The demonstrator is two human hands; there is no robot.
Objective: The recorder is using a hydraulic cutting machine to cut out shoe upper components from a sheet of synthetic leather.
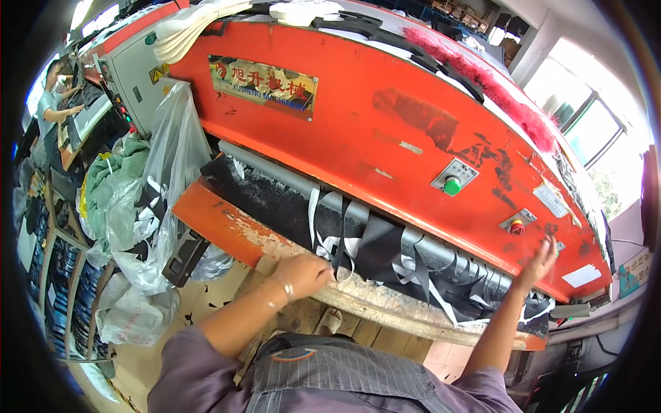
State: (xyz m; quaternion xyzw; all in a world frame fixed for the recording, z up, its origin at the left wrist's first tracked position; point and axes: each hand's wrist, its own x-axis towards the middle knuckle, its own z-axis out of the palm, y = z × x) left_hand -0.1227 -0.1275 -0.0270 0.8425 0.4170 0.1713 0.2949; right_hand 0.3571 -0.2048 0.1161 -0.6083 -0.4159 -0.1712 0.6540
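My left hand point(303, 275) is closed at the worn front ledge point(385, 299) of a big red machine point(344, 103), beside a thin black strip point(340, 241) and a curling white strip point(312, 213). Whatever its fingers hold, if anything, is hidden. My right hand point(540, 263) is raised in front of the machine's lower right, fingers stretched out and holding nothing, close to a red push button point(516, 227). Black and white offcut strips point(420, 275) hang and tangle in the slot between the ledge and a grey roller point(441, 255).
A green button point(452, 185) sits on the red front panel. Clear plastic bags point(141, 241) and green cloth point(117, 172) crowd the left, near a shelf of dark stacked pieces point(65, 268). Another person point(54, 110) works at a far-left table. Fluffy pink material point(482, 82) lies on top.
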